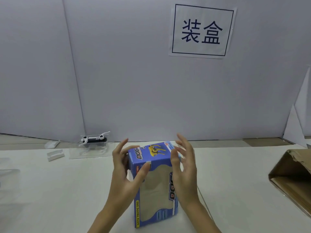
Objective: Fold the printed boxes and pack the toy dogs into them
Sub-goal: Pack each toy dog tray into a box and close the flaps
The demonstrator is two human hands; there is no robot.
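A blue printed box [155, 185] with a clear window and a yellow dog picture stands on the white table, its far end closed. My left hand [125, 170] lies against its left side, thumb on the top front edge, fingers spread and straight. My right hand [183, 167] is at its right side, thumb on the top corner, fingers spread upward. A black and white toy dog [94, 139] lies in a clear plastic tray [89, 153] at the back left of the table.
Two small white plastic pieces [55, 154] lie left of the tray. An open brown cardboard carton [292, 177] lies at the right edge. Clear plastic [9, 172] sits at the far left. A grey partition with a paper sign [202, 31] closes the back.
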